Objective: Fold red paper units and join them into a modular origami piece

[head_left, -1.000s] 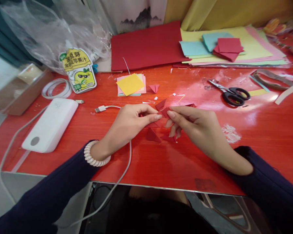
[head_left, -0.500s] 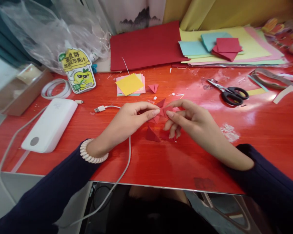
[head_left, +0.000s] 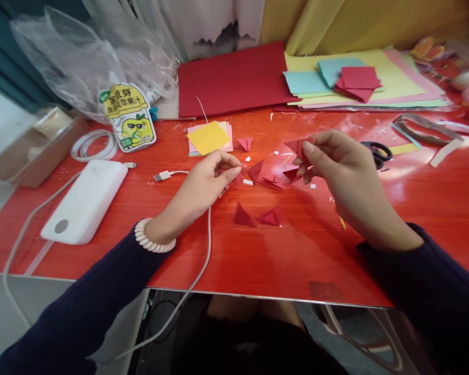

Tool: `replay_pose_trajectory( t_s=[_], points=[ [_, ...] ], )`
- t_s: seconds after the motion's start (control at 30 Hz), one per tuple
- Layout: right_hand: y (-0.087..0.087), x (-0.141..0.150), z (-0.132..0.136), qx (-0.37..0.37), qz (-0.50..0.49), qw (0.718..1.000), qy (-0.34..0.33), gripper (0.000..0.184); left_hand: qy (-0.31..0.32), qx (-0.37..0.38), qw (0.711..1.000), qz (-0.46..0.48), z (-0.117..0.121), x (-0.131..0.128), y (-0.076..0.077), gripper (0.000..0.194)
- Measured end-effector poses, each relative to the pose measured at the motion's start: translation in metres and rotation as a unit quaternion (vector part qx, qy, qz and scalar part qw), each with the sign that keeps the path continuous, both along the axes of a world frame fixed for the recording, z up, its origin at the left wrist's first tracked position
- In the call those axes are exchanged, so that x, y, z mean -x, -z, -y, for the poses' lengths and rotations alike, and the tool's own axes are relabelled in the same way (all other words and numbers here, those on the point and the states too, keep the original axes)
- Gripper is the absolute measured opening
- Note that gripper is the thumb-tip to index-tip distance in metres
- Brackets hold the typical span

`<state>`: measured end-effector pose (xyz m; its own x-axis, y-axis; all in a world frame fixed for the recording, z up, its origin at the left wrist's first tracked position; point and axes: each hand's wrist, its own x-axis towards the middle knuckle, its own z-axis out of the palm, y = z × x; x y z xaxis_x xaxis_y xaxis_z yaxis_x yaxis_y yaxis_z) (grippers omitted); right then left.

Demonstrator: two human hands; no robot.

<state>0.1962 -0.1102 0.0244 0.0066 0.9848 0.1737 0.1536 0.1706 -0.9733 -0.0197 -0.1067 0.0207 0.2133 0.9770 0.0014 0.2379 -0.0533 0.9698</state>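
Observation:
My right hand (head_left: 342,161) is raised a little over the red table (head_left: 281,255) and pinches a folded red paper triangle (head_left: 297,147) between thumb and fingers. My left hand (head_left: 203,185) rests on the table with thumb and forefinger pinched together on a small red folded piece (head_left: 238,177), mostly hidden. Several more folded red triangles lie between the hands, among them a pair near the front (head_left: 258,216) and one by the middle (head_left: 271,181).
A stack of small coloured squares (head_left: 209,138) topped with yellow lies behind my left hand. Black-handled scissors (head_left: 379,153) sit behind my right hand. A white power bank (head_left: 86,200) with cable, a juice pouch (head_left: 130,119), and large paper sheets (head_left: 234,78) lie around.
My hands were pinched together on one red piece. Now my right hand has drawn away up and to the right with a red triangle, and my left hand stays low.

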Motion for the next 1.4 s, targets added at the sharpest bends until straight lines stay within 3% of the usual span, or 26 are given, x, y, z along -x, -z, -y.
replay_pose_trajectory(
  t_s=[0.3, 0.43, 0.57, 0.67, 0.77, 0.83, 0.9, 0.97, 1.07, 1.2, 1.3, 1.4],
  points=[
    [0.007, -0.029, -0.026, -0.031, 0.041, 0.996, 0.071, 0.022, 0.001, -0.025, 0.996, -0.091, -0.002, 0.004, -0.001, 0.014],
    [0.010, -0.040, -0.032, 0.022, 0.177, 0.982, 0.062, 0.015, 0.045, -0.033, 0.993, -0.101, -0.008, 0.007, 0.002, 0.009],
    [0.019, -0.048, -0.036, 0.018, 0.293, 0.955, 0.053, 0.012, 0.113, -0.042, 0.981, -0.155, -0.011, 0.008, 0.009, 0.010],
    [0.025, -0.051, -0.040, 0.018, 0.348, 0.935, 0.068, 0.012, 0.099, -0.159, 0.946, -0.266, -0.012, 0.008, 0.015, 0.008],
    [0.030, -0.049, -0.042, 0.009, 0.390, 0.916, 0.094, 0.016, 0.077, -0.285, 0.881, -0.369, -0.014, 0.009, 0.020, 0.008],
    [0.034, -0.047, -0.043, -0.031, 0.413, 0.905, 0.096, 0.028, 0.111, -0.349, 0.832, -0.416, -0.014, 0.010, 0.023, 0.012],
    [0.039, -0.046, -0.042, -0.104, 0.446, 0.886, 0.078, 0.025, 0.166, -0.396, 0.789, -0.438, -0.011, 0.013, 0.023, 0.021],
    [0.044, -0.049, -0.039, -0.183, 0.475, 0.860, 0.041, 0.019, 0.180, -0.419, 0.776, -0.437, -0.005, 0.019, 0.021, 0.028],
    [0.050, -0.060, -0.034, -0.247, 0.478, 0.843, -0.035, 0.028, 0.193, -0.449, 0.743, -0.458, 0.003, 0.030, 0.016, 0.031],
    [0.049, -0.077, -0.029, -0.258, 0.462, 0.842, -0.105, 0.045, 0.243, -0.471, 0.695, -0.486, 0.010, 0.038, 0.011, 0.037],
    [0.044, -0.084, -0.029, -0.246, 0.500, 0.816, -0.154, 0.052, 0.261, -0.457, 0.694, -0.491, 0.012, 0.038, 0.010, 0.038],
    [0.038, -0.087, -0.031, -0.229, 0.544, 0.791, -0.162, 0.059, 0.267, -0.446, 0.698, -0.493, 0.013, 0.037, 0.009, 0.039]
  ],
)
